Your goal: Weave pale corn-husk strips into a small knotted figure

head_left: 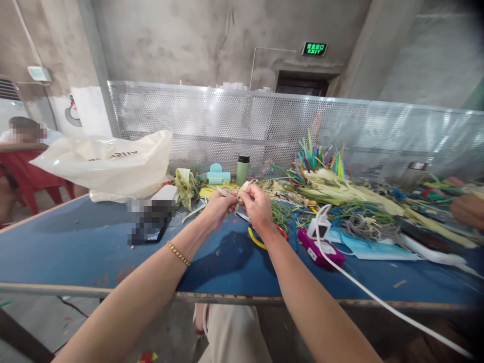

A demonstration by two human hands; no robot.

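Note:
My left hand (220, 207) is closed, with thumb and fingers pinching a thin pale strip (226, 192) that looks like dried husk. Fingers bent, my right hand (257, 204) grips the same pale material just to the right, and the fingertips nearly meet. The fingers partly hide the piece, so its full shape cannot be made out. Below the right wrist lies a pair of scissors with a yellow and red handle (257, 239), partly covered by the arm. Behind the hands spread pale green husks (328, 185) and green cords (282, 214).
A large white plastic bag (109, 166) and a dark phone (151, 228) lie on the left. At the back stands a green bottle (242, 170). On the right are a purple power strip (321, 249) with cable, a blue face mask (378, 248) and another person's hand (468, 207).

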